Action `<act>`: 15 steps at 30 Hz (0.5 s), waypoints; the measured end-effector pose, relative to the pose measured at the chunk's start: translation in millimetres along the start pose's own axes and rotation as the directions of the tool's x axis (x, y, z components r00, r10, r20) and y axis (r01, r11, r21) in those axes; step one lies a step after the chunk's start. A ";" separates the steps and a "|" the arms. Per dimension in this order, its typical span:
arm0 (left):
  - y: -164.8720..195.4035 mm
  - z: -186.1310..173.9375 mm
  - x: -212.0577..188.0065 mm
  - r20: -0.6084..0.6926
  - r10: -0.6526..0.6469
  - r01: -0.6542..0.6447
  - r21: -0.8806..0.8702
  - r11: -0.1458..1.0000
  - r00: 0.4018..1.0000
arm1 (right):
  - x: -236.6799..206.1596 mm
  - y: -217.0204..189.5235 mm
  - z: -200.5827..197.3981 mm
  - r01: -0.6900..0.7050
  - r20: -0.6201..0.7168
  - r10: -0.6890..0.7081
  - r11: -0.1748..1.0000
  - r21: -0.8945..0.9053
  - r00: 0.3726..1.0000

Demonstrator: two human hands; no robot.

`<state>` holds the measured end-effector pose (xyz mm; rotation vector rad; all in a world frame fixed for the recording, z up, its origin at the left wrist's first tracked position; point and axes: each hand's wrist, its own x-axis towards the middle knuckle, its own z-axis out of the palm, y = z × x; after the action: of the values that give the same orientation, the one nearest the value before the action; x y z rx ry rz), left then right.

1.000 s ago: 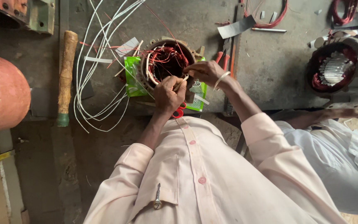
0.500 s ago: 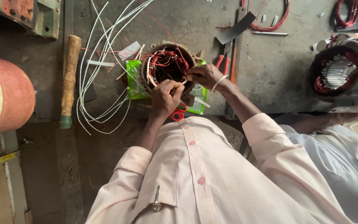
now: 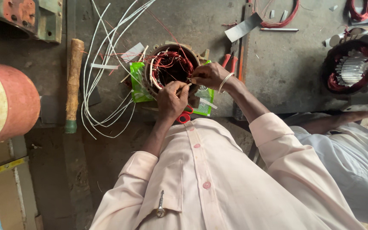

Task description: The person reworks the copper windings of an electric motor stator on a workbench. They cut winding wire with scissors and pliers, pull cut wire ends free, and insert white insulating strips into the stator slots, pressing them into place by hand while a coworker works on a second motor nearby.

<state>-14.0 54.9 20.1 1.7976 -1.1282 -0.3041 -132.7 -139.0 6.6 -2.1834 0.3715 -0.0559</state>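
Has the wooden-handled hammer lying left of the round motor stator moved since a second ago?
No. The wooden-handled hammer lies in the same place beside the loose white wires, left of the round motor stator; only the camera view shifted slightly.

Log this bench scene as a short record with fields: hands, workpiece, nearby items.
left hand: at the near rim of the motor stator, pinching a thin white strip
right hand: at the stator rim, fingertips meeting the left's
workpiece: round stator with red windings, on green packet
nearby: white wires, wooden handle, red scissors, second stator
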 end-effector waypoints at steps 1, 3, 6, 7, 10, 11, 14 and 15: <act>-0.4 1.3 -0.9 -0.010 0.017 -0.017 0.009 1.000 1.000 | 0.0 -0.8 0.7 -0.015 0.000 0.015 0.999 -0.038 1.000; -2.0 3.1 -0.7 -0.036 0.058 -0.057 0.029 0.998 0.998 | -0.3 -3.6 3.8 -0.037 -0.004 0.037 0.992 -0.119 0.999; -3.1 3.8 0.4 -0.010 -0.002 0.003 0.087 0.996 1.000 | -3.2 -8.8 10.9 0.057 -0.099 -0.094 0.943 -0.328 0.991; -2.9 3.2 0.8 -0.004 -0.012 0.013 0.087 0.996 1.000 | -4.3 -9.6 12.3 0.030 -0.115 -0.070 0.950 -0.312 0.991; 0.0 1.0 0.7 -0.015 -0.020 0.022 0.084 0.996 1.000 | -6.8 -8.8 12.0 0.042 -0.137 -0.081 0.964 -0.264 0.987; 1.7 0.2 -0.4 -0.035 -0.016 0.019 0.081 0.996 0.999 | -7.4 -7.7 10.2 0.104 -0.124 -0.137 0.964 -0.243 0.983; 5.6 -2.0 -2.4 -0.070 -0.012 0.019 0.105 0.994 0.997 | -7.7 -6.1 5.6 0.175 -0.071 -0.195 0.958 -0.226 0.978; 6.4 -2.3 -2.7 -0.074 -0.009 0.018 0.114 0.993 0.997 | -8.0 -6.6 4.6 0.176 -0.052 -0.193 0.957 -0.230 0.980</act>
<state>-17.6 57.7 25.9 1.9021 -1.1012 -0.1830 -138.0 -129.5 9.7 -2.4408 0.2225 -0.2080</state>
